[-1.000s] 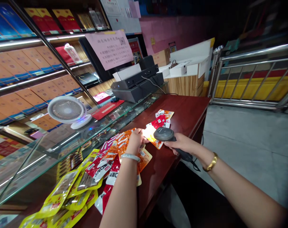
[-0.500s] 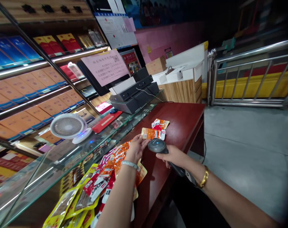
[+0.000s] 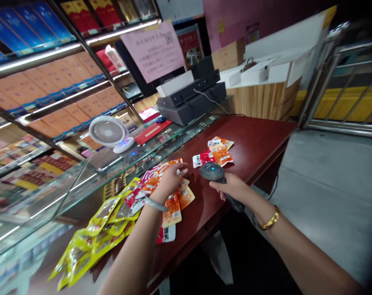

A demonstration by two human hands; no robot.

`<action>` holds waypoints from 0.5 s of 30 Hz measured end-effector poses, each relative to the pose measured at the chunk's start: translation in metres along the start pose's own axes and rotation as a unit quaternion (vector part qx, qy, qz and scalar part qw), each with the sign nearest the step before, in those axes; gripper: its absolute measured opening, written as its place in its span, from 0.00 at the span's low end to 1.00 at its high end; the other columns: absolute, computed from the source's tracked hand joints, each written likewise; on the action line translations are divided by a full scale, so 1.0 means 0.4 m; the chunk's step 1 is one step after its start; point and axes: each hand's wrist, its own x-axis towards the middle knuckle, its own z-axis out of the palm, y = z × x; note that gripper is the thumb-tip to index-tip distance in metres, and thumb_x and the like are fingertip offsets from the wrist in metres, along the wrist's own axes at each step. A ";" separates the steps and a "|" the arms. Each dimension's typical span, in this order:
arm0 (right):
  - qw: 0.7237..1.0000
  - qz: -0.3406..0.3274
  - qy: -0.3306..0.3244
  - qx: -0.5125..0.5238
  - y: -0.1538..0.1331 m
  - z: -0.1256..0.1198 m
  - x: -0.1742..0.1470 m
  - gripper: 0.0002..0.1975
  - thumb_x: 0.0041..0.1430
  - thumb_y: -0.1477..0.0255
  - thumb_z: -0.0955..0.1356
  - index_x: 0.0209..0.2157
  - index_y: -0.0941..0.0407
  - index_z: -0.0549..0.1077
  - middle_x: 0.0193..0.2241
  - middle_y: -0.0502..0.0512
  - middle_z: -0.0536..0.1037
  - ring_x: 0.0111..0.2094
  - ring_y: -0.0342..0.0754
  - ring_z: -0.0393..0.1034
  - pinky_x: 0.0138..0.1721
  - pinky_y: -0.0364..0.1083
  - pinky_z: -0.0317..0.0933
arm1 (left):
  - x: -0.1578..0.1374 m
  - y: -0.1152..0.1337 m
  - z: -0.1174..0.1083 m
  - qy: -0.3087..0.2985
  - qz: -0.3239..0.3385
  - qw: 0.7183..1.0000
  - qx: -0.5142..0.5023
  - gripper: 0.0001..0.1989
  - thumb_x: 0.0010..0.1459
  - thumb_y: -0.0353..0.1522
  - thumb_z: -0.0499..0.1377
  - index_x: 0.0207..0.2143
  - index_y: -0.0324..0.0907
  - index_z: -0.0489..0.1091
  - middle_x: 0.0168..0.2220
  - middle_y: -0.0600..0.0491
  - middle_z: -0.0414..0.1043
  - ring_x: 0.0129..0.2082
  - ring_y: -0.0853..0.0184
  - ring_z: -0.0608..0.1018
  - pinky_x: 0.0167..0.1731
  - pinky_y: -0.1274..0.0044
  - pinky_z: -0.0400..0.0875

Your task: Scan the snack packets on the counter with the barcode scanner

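A dark red wooden counter (image 3: pixel 253 143) occupies the centre of the frame and runs from the lower left toward the upper right. A glass display case (image 3: pixel 90 180) adjoins its left edge; a small white desk fan (image 3: pixel 110 133) and a red mat (image 3: pixel 152 132) are seen on the glass top. Lit shelves (image 3: pixel 41 61) stocked with orange, blue and red cartons fill the upper left of the frame. A black register unit (image 3: pixel 193 100) stands at the far end of the glass, with a pink paper notice (image 3: pixel 153 51) fixed above it. A light wooden stand (image 3: pixel 266 98) bearing white boxes is located at upper centre right, and a steel railing (image 3: pixel 342 94) is seen at the right edge above a grey concrete floor (image 3: pixel 327 184).

A handheld barcode scanner (image 3: pixel 213 172) is gripped by the right hand (image 3: pixel 233 187), the fingers closed fully round its handle; its head is held just above the counter at centre frame. The left hand (image 3: pixel 169 180) is laid flat, fingers open and spread, on a fanned pile of orange and red snack packets (image 3: pixel 170 196) at centre left; nothing is grasped by it. A smaller group of packets (image 3: pixel 215 153) lies just beyond the scanner head. Yellow packets (image 3: pixel 90 237) are spread along the counter toward the lower left
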 end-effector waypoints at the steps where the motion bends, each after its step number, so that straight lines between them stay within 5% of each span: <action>1: 1.000 0.001 -0.004 0.003 0.000 0.000 0.000 0.20 0.54 0.53 0.70 0.30 0.56 0.68 0.15 0.47 0.72 0.16 0.44 0.69 0.19 0.41 0.62 | -0.047 -0.007 -0.013 -0.003 0.004 0.998 0.068 0.17 0.57 0.37 0.59 0.48 0.42 0.74 0.49 0.45 0.75 0.49 0.59 0.75 0.53 0.68 0.66; 4: 1.000 0.003 -0.008 0.003 0.002 -0.001 -0.001 0.21 0.54 0.52 0.70 0.30 0.56 0.67 0.15 0.48 0.72 0.16 0.44 0.68 0.20 0.42 0.61 | -0.192 -0.028 -0.020 -0.003 -0.007 0.978 0.211 0.24 0.55 0.41 0.61 0.53 0.43 0.70 0.57 0.42 0.69 0.57 0.53 0.70 0.58 0.64 0.60; 8: 1.000 0.004 -0.016 -0.015 0.003 -0.007 -0.010 0.22 0.54 0.51 0.70 0.30 0.56 0.67 0.16 0.49 0.72 0.18 0.45 0.69 0.22 0.43 0.61 | -0.344 -0.051 0.008 0.078 -0.069 0.949 0.297 0.30 0.55 0.44 0.61 0.57 0.39 0.65 0.58 0.37 0.66 0.59 0.49 0.67 0.58 0.61 0.58; 15: 0.994 0.006 -0.084 -0.071 -0.024 0.001 -0.031 0.21 0.52 0.53 0.72 0.34 0.57 0.69 0.16 0.49 0.72 0.18 0.45 0.67 0.22 0.43 0.60 | -0.388 -0.052 0.033 0.170 -0.169 0.891 0.385 0.24 0.55 0.50 0.57 0.40 0.38 0.70 0.43 0.39 0.70 0.46 0.50 0.70 0.47 0.63 0.65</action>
